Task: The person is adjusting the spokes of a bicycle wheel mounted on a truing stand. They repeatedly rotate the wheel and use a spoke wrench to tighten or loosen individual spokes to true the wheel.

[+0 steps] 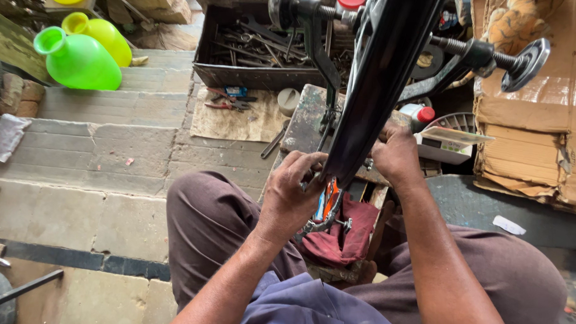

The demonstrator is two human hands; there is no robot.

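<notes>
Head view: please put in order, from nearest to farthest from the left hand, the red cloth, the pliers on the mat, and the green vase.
From the left hand:
1. Red cloth, just below and right of it, on the lap.
2. Pliers, on the mat up ahead, beside the tool tray.
3. Green vase, far upper left, on the stone steps.

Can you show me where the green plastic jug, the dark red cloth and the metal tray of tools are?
Bright green plastic jug (80,64), head view, on its round belly.
Dark red cloth (342,240), head view, on its middle folds, on the lap.
Grey metal tray of tools (247,75), head view, on its front wall.
</notes>
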